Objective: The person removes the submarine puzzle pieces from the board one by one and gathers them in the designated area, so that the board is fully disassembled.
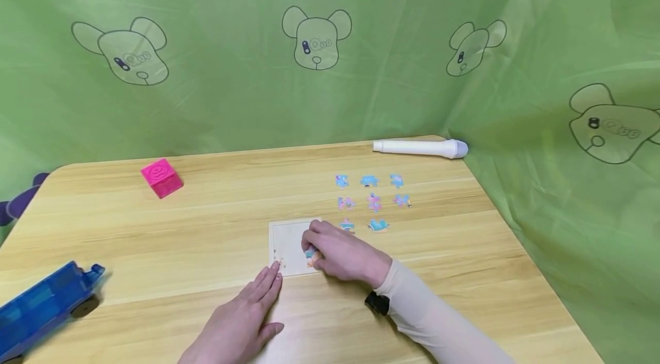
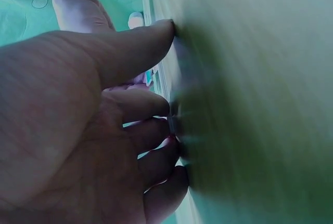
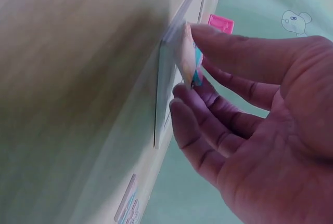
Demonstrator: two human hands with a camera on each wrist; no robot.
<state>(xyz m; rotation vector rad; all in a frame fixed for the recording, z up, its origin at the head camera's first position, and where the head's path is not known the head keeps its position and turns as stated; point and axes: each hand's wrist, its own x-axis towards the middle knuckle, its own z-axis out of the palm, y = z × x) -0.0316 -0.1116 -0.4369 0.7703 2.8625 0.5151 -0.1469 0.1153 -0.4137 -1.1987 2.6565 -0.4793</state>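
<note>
A square white puzzle board (image 1: 291,238) with a thin raised border lies on the table in front of me. My right hand (image 1: 342,252) pinches a small jigsaw piece (image 1: 311,255) over the board's right side. In the right wrist view the piece (image 3: 188,57) is tilted between thumb and fingers, just above the board (image 3: 165,73). My left hand (image 1: 242,315) rests with fairly straight fingers, their tips on the board's lower left corner. Right of the board, several loose blue and pink jigsaw pieces (image 1: 373,202) lie in rough rows.
A pink cube (image 1: 162,179) sits at the back left. At the front left stands a blue toy vehicle (image 1: 43,312) with dark wheels. A white microphone-shaped object (image 1: 420,148) lies along the back edge. Green curtains (image 1: 227,106) with bear-head outlines hang behind and to the right.
</note>
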